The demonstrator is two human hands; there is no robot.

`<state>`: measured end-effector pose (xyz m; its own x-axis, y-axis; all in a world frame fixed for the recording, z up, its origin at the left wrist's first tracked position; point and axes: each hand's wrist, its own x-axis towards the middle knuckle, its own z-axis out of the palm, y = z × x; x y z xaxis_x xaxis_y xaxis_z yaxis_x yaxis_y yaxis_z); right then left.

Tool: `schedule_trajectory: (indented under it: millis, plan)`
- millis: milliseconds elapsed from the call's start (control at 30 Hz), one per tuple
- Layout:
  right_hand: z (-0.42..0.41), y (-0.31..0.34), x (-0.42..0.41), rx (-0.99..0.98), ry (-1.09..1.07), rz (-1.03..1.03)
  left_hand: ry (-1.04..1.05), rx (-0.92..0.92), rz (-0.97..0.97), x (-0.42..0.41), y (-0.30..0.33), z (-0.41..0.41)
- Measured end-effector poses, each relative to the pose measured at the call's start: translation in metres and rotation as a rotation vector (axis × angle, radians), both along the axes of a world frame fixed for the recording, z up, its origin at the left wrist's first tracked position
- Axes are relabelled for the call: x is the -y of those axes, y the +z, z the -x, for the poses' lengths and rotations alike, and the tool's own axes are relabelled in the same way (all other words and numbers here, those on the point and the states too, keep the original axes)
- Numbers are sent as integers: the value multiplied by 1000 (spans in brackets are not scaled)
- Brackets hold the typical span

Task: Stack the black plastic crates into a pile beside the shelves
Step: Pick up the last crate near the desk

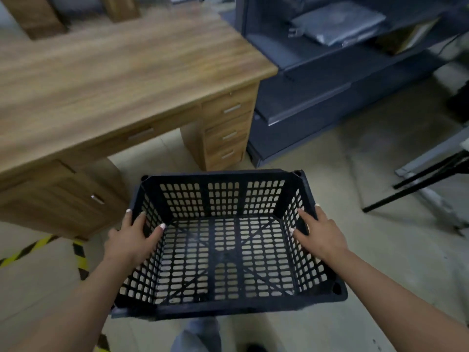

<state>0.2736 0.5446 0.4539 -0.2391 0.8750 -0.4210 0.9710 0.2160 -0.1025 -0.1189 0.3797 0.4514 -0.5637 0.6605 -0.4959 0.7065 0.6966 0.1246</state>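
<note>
Grip: both hands closed on one crate [223, 237], held clear of the floor in front of the body.
Left hand [132, 237]: clamped over the left wall rim, thumb inside against the lattice, fingers outside.
Right hand [322, 235]: clamped over the right wall rim, thumb and one finger showing inside, the rest behind the wall.
Crate: black plastic, open top up, slotted walls and base, empty; the floor shows through the holes. It sits roughly level, long sides running left to right.
Below: a trouser leg [198, 336] under the crate's near edge.
Floor [380, 250]: pale, scuffed; yellow-black tape [81, 260] at lower left.
Middle left: wooden counter [114, 72] with a drawer bank [228, 130]; nothing rests on its top in view.
Middle right: black frame legs [418, 184], item unclear.
Far right: dark blue-grey shelves [317, 97], with grey wrapped bundles [337, 24] on an upper level.
Pile: none in view; no other crate visible.
Step in hand, as judged: carrying a single crate toward the shelves, set-down not yet done.
Next move, as judged: bring the crate to floor beside the shelves, keep it level and squared, and lower it. If a pile stands out of view, its corners must line up with the crate beneath before both hands let go.
</note>
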Motion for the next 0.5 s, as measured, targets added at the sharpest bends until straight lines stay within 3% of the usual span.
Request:
schedule_trajectory:
  millis: [267, 500]
  plan:
    - [-35, 77, 29, -121, 51, -147, 83, -159, -156, 65, 89, -39]
    - [-51, 139, 57, -288, 129, -261, 208, -173, -295, 138, 167, -91]
